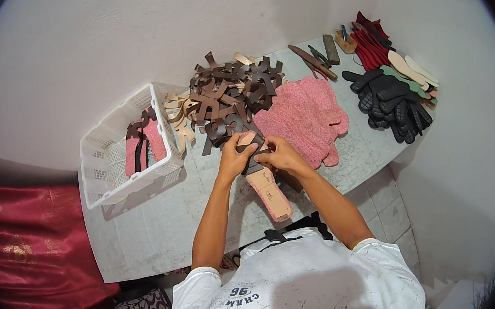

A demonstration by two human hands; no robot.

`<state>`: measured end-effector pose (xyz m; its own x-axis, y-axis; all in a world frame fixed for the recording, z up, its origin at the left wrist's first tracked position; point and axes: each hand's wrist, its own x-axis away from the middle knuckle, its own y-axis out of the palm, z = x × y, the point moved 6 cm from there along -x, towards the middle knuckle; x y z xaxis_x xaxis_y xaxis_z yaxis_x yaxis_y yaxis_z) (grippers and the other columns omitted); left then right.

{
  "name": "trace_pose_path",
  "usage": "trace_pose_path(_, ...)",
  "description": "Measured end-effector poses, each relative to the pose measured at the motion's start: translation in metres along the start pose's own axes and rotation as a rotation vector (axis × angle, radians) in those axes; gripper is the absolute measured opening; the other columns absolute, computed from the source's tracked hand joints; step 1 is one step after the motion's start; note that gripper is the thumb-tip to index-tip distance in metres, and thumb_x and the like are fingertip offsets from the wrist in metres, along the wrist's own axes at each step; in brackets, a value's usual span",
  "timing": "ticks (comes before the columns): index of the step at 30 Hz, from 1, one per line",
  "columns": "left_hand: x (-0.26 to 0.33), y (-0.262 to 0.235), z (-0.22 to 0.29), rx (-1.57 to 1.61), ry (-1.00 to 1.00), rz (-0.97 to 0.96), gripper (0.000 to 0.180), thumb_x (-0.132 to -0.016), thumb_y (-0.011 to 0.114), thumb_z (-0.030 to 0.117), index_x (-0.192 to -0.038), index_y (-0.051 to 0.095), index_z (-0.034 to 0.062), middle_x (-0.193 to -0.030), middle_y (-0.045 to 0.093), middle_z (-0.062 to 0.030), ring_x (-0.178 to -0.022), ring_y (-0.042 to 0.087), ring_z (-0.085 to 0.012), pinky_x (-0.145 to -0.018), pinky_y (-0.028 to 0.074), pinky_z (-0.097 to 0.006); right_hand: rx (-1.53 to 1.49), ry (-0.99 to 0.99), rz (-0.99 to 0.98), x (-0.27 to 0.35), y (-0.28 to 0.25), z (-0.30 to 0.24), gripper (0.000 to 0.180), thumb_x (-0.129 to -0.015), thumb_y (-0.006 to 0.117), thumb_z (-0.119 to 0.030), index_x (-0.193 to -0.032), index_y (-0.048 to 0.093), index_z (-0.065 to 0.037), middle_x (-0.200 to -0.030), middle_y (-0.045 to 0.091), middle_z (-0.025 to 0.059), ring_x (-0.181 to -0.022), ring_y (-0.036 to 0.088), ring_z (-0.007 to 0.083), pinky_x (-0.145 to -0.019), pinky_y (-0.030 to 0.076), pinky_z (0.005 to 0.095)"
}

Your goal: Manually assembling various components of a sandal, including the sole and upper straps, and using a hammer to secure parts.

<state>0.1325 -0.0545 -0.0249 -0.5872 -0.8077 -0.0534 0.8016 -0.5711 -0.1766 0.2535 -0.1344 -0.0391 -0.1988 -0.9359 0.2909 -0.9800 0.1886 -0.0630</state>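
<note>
Right of the latticed basket (136, 187), a pink-edged tan sole (268, 194) and smooth dark strap (253, 165) are gripped between left hand (236, 159) and right hand (285, 153).

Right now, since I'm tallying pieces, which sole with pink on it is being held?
The beige-faced, pink-edged sole held by the left hand and right hand; the pair in the white basket and the pink pile show pink faces.

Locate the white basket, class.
In the head view, the white basket stands on the left part of the table, to the left of the heap of brown straps.
</note>
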Motion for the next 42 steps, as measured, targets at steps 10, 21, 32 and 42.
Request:
trace_pose_path(10, -0.001, 0.001, -0.016, 0.276, -0.13, -0.089, 0.029, -0.079, 0.075, 0.013, -0.103, 0.06, 0.0039, -0.093, 0.063, -0.0022, -0.085, 0.057, -0.0093, -0.076, 0.046, -0.024, 0.376, -0.587, 0.251, 0.034, 0.01, -0.056, 0.064, -0.068, 0.074, -0.001, -0.125, 0.048, -0.01, -0.111, 0.052, 0.0159, -0.095, 0.059, 0.03, -0.084, 0.048, 0.0355)
trace_pose_path(21, 0.0, 0.006, -0.016, 0.542, -0.198, -0.212, 0.028, -0.082, 0.073, 0.019, -0.096, 0.05, 0.0095, -0.089, 0.057, 0.0007, -0.08, 0.054, -0.0068, -0.067, 0.044, -0.022, 0.318, -0.468, 0.277, 0.042, 0.01, -0.033, 0.045, -0.076, 0.073, -0.012, -0.119, 0.061, -0.01, -0.117, 0.055, 0.0127, -0.107, 0.056, 0.0275, -0.085, 0.047, 0.0344)
trace_pose_path(32, -0.004, -0.007, -0.009, 0.396, -0.179, -0.271, 0.026, -0.084, 0.065, 0.007, -0.106, 0.051, 0.006, -0.099, 0.059, -0.0023, -0.079, 0.053, -0.0068, -0.067, 0.043, -0.024, 0.296, -0.432, 0.236, 0.036, 0.008, -0.024, 0.044, -0.077, 0.074, -0.019, -0.119, 0.062, -0.015, -0.117, 0.053, 0.0089, -0.112, 0.052, 0.0248, -0.087, 0.045, 0.0364)
trace_pose_path(42, 0.004, -0.012, 0.0, 0.194, 0.117, -0.386, 0.02, -0.08, 0.067, 0.007, -0.098, 0.059, 0.0043, -0.097, 0.059, -0.0023, -0.093, 0.056, -0.0124, -0.084, 0.044, -0.028, 0.243, -0.356, 0.226, 0.031, 0.008, -0.017, 0.045, -0.079, 0.073, -0.02, -0.121, 0.06, -0.015, -0.118, 0.053, 0.0083, -0.111, 0.052, 0.0233, -0.087, 0.044, 0.0358)
